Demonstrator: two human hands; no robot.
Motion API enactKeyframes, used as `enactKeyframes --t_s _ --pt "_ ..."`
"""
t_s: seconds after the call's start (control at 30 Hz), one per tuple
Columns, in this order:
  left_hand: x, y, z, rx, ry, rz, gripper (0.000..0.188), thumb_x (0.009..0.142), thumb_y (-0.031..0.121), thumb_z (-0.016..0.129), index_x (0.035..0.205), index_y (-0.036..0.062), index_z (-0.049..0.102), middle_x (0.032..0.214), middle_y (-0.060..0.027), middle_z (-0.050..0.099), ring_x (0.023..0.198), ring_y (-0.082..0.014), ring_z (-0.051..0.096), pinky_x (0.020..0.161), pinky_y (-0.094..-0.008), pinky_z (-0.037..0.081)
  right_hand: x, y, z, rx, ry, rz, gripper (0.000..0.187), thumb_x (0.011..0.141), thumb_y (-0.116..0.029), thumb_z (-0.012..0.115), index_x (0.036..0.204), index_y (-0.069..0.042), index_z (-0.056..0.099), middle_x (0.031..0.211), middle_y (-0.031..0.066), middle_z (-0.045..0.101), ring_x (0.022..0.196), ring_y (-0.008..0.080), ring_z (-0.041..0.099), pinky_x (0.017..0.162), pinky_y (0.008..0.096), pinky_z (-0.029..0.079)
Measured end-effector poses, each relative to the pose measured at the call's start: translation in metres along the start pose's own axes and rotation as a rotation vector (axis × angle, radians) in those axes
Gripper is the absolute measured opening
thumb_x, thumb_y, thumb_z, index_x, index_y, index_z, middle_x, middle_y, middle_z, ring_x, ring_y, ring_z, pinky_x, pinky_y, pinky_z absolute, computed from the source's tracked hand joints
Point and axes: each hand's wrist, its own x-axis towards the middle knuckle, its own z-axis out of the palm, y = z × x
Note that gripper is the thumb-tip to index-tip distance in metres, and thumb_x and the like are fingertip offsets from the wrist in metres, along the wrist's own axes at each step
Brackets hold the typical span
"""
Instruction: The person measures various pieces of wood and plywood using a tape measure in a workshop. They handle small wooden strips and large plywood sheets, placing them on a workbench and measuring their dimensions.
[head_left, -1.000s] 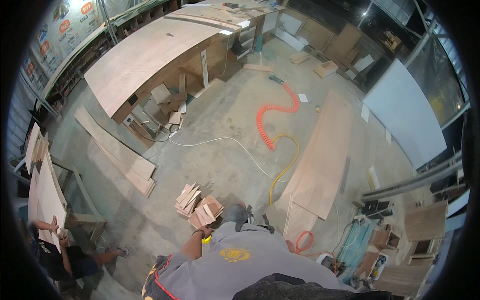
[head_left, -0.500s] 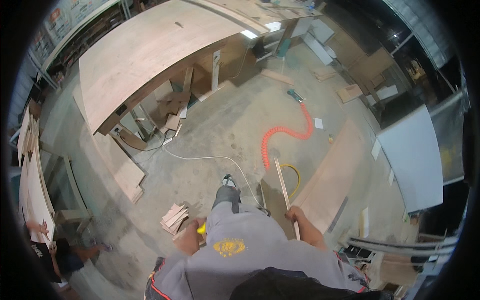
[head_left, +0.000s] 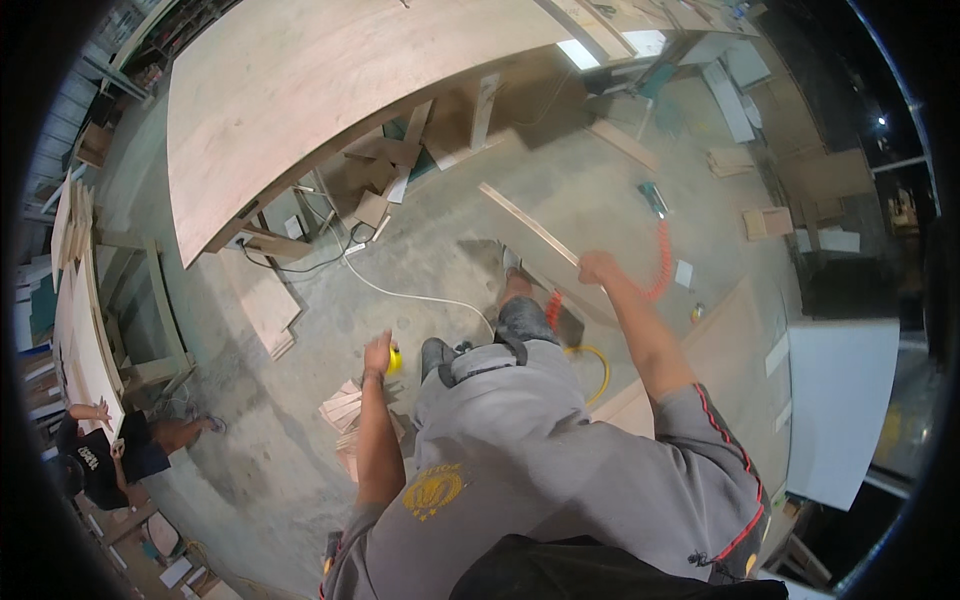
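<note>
My left hand (head_left: 378,354) is closed around a yellow tape measure (head_left: 394,360), low on the left side of my body. In front of me to the right, my right hand (head_left: 597,268) grips the near end of a long, narrow wooden board (head_left: 528,223). Its pale edge faces up and slants away to the far left. Blur hides how far the board's face reaches below that edge. Several thin wood pieces (head_left: 345,405) lie in a loose pile on the floor beside my left forearm.
A large plywood-topped workbench (head_left: 330,110) spans the far side. A white cord (head_left: 420,312) crosses the floor. An air tool (head_left: 653,198) lies on the right with its red coiled hose (head_left: 665,260). A yellow hose (head_left: 604,375) curves nearby. A person (head_left: 110,450) handles panels at far left.
My right hand has carried the board forward, and its edge has swung toward the left. My left hand has moved forward with the tape measure. My view has shifted and my body has stepped ahead.
</note>
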Motion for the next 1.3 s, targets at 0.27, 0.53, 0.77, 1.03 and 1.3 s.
enactKeyframes --t_s 0.27,0.53,0.77,1.03,1.3 --pt "-0.145 0.020 0.084 0.411 -0.514 -0.460 0.061 0.093 0.050 0.045 0.136 0.0068 0.053 0.131 -0.0227 0.059 0.125 -0.0360 0.053 0.102 -0.0451 0.042 0.256 0.018 -0.055 -0.106 0.067 -0.176 0.022 0.086 -0.021 0.061 0.099 -0.011 0.075 0.101 0.0094 0.073 0.095 0.0278 0.071 0.076 0.0413 0.056" --pt "-0.079 0.204 0.163 0.002 -0.262 -0.805 0.059 0.093 0.047 0.047 0.136 0.0085 0.052 0.128 -0.0230 0.060 0.121 -0.0367 0.055 0.099 -0.0455 0.043 0.446 -0.003 -0.174 -0.355 -0.035 -0.373 0.024 0.091 -0.023 0.058 0.103 -0.013 0.076 0.104 0.0065 0.074 0.098 0.0230 0.070 0.078 0.0410 0.055" --pt "0.018 0.278 0.167 -0.079 -0.179 -0.802 0.056 0.093 0.045 0.049 0.136 0.0099 0.052 0.124 -0.0232 0.061 0.117 -0.0373 0.056 0.097 -0.0459 0.044 0.579 -0.016 -0.163 -0.151 -0.097 -0.331 0.039 0.098 -0.035 0.050 0.127 -0.013 0.065 0.129 0.0101 0.063 0.126 0.0276 0.055 0.103 0.0438 0.044" --pt "0.037 0.270 0.177 -0.008 -0.204 -0.924 0.054 0.092 0.042 0.051 0.137 0.0115 0.052 0.121 -0.0235 0.062 0.113 -0.0380 0.057 0.095 -0.0463 0.045 0.604 -0.052 -0.204 0.588 0.471 -0.341 0.050 0.100 -0.040 0.042 0.141 -0.013 0.047 0.145 0.0098 0.046 0.137 0.0260 0.040 0.111 0.0414 0.035" --pt "0.078 0.272 0.159 0.053 -0.245 -0.889 0.052 0.092 0.040 0.052 0.137 0.0131 0.052 0.117 -0.0238 0.063 0.109 -0.0387 0.059 0.093 -0.0467 0.046 0.607 -0.043 -0.217 0.711 0.560 -0.304 0.067 0.103 -0.047 0.032 0.157 -0.014 0.011 0.163 0.0064 0.011 0.150 0.0213 0.012 0.122 0.0375 0.013"
